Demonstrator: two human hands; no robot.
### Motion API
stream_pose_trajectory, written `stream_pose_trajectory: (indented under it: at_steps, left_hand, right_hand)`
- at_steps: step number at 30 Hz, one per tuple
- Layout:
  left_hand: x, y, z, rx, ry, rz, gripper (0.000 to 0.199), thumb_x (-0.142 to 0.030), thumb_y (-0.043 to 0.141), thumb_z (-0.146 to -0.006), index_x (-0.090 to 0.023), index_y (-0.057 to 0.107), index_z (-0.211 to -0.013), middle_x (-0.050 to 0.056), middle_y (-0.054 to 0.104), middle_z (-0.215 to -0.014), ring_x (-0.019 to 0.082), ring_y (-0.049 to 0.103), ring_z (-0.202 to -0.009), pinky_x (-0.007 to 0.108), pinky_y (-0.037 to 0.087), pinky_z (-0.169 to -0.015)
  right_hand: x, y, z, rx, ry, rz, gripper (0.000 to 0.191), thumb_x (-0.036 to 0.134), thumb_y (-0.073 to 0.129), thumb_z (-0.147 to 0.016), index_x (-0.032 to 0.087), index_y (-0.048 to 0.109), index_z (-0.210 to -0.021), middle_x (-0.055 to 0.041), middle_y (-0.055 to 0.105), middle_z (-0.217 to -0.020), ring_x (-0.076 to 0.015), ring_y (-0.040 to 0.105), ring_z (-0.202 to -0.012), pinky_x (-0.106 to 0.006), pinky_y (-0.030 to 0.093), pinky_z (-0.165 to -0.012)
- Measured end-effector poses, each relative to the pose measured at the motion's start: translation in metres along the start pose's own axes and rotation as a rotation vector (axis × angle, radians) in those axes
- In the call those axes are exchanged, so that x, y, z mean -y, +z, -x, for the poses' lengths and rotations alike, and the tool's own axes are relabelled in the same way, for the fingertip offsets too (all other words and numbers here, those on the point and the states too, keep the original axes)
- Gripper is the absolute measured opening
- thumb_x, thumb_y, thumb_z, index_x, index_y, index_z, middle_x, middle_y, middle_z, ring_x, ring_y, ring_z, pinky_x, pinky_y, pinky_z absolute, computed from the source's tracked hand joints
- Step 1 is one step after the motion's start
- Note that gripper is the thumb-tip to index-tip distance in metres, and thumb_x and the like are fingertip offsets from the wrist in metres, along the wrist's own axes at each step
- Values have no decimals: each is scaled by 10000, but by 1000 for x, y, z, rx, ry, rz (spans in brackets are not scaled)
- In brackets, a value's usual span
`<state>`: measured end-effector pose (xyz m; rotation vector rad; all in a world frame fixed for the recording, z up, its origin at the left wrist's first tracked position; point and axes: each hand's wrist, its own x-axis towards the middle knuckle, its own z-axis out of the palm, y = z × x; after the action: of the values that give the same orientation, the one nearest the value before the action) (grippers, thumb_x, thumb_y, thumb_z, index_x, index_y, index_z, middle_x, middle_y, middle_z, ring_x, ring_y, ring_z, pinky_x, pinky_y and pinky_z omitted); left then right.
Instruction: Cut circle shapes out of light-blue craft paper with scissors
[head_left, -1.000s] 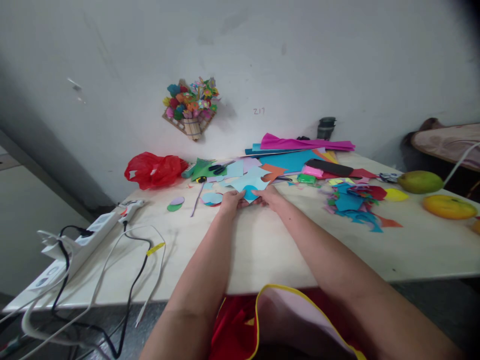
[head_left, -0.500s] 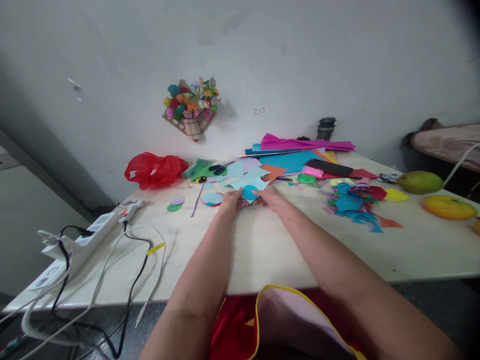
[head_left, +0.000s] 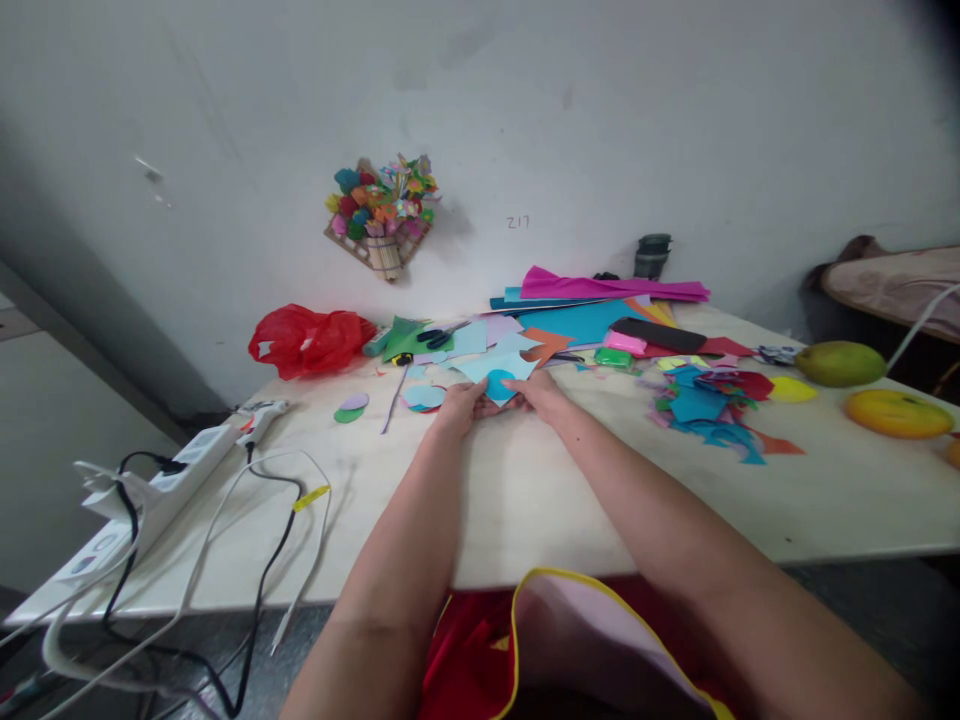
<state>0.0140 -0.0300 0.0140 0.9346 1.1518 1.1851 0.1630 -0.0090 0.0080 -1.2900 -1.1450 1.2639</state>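
Observation:
My left hand (head_left: 462,403) and my right hand (head_left: 540,394) meet over the table, pinching a blue paper circle (head_left: 500,383) from both sides. The circle lies against a light blue sheet of paper (head_left: 517,362), whose pointed lower corner shows beneath it. Both thumbs rest on the front, and the other fingers curl underneath, partly hidden. Just left of my left hand lie several light blue paper circles (head_left: 424,397), with red and darker blue edges showing. Farther left, a lilac circle (head_left: 356,401) overlaps a green one (head_left: 349,415).
Behind my hands lie scissors (head_left: 433,338), coloured paper sheets (head_left: 581,322) and a black phone (head_left: 658,335). Paper scraps (head_left: 697,400) and mangoes (head_left: 898,413) are on the right. A red plastic bag (head_left: 311,342) stands back left; a power strip (head_left: 157,495) with trailing cables occupies the left edge.
Almost nothing differs. The blue circle sits very slightly further right between my fingers; both hands keep their hold.

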Motion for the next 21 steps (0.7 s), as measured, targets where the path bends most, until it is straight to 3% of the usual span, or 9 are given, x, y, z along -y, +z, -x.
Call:
stream_pose_trajectory:
  at_steps: [21]
  left_hand:
    - [3,-2,-4,20,2,4,295,-258,719,-892,-134,634,-638,50,661,-594,142,626,-537,301,572,-679]
  right_hand:
    - [1,1,1,-27,2,10,250,154,858,-741,168,645,-871,22,631,-520,-138,600,-423,-194,319,-329]
